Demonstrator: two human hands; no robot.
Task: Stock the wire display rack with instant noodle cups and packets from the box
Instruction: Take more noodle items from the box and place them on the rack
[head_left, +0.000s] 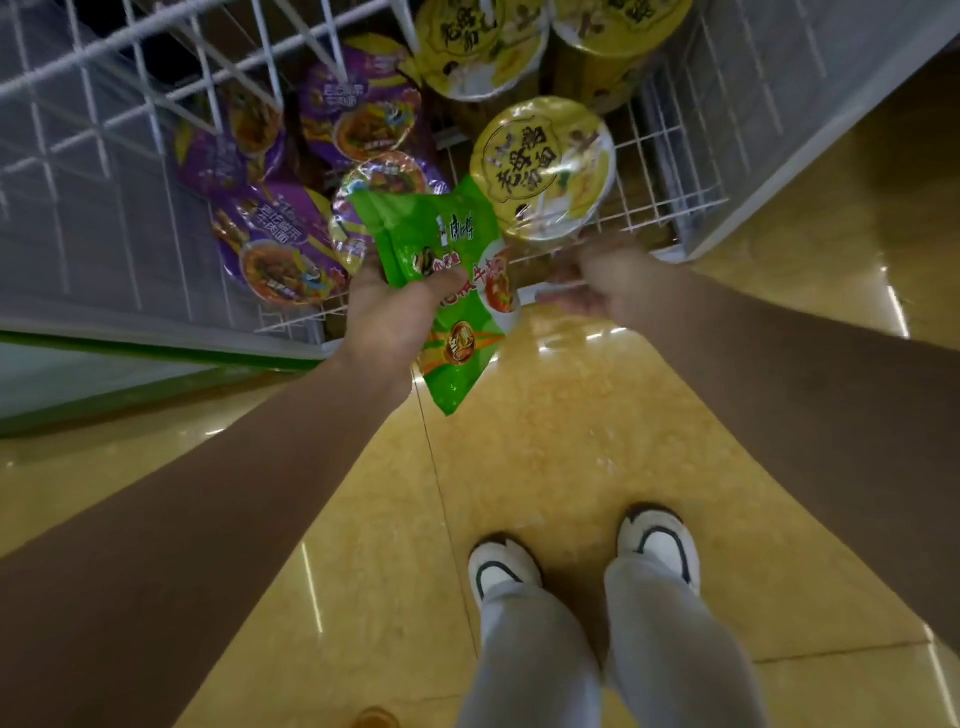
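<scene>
My left hand (389, 317) grips a green instant noodle packet (447, 270) at the front edge of the white wire display rack (649, 150). My right hand (608, 280) is curled around the rack's front wire rail, just below a yellow noodle cup (545, 166). Two more yellow cups (478, 47) stand further back on the rack. Purple noodle packets (280, 244) lie piled on the rack's left side. The box is out of view.
A glossy yellow tiled floor (571, 441) lies under me, with my two white shoes (582, 566) on it. A green-edged shelf base (130, 374) runs along the left. Grey panels flank the rack on both sides.
</scene>
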